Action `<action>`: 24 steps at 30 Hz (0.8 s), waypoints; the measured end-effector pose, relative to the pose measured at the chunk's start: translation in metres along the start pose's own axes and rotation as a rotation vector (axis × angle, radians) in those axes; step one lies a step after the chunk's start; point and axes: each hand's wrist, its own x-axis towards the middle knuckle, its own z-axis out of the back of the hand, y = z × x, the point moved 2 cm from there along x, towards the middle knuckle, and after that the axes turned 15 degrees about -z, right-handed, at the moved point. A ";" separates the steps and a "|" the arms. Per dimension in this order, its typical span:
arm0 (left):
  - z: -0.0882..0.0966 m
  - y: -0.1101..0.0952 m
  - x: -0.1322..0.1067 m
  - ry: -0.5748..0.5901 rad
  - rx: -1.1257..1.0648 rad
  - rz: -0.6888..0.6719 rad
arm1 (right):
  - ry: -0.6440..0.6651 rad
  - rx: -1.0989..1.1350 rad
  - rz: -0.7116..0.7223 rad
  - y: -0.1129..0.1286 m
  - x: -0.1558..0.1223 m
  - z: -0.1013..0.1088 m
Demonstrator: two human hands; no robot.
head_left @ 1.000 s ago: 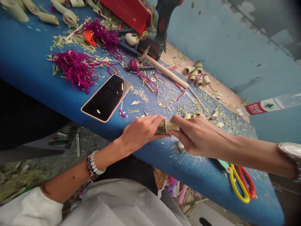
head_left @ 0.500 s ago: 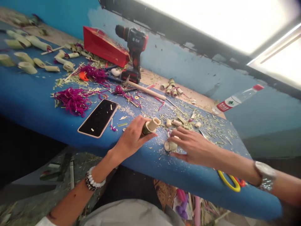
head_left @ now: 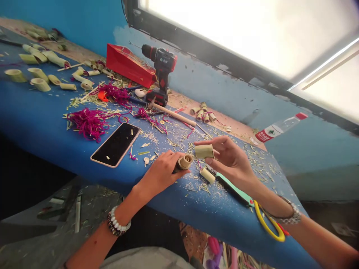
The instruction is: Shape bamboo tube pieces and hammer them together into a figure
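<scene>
My left hand is wrapped round a dark-sided bamboo piece whose pale, ringed end faces up; its lower part is hidden by my fingers. Raised just to the right, my right hand pinches a short, pale green bamboo tube between thumb and fingers. The two pieces are apart. On the blue table below lies a smaller bamboo tube with a bit of purple string near it. A tool with a mint-green handle lies under my right hand.
Yellow-handled scissors sit at the front edge. A phone and purple yarn lie left. Behind are a cordless drill, a hammer, a red box and a tilted bottle. Bamboo shavings cover much of the table.
My right hand has lifted a bamboo tube off the table and brought it beside the left hand's piece. The left hand keeps its hold. The green handle has come into view.
</scene>
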 end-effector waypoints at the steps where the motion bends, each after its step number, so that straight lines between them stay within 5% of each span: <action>1: 0.000 0.001 0.000 0.000 -0.009 -0.003 | 0.011 0.019 0.009 -0.001 0.002 -0.004; 10: -0.003 0.003 -0.002 -0.045 0.019 -0.040 | 0.121 -0.637 0.070 0.020 0.016 0.003; 24: 0.004 0.000 -0.002 -0.065 -0.056 -0.080 | 0.241 -0.894 0.216 0.040 0.023 -0.003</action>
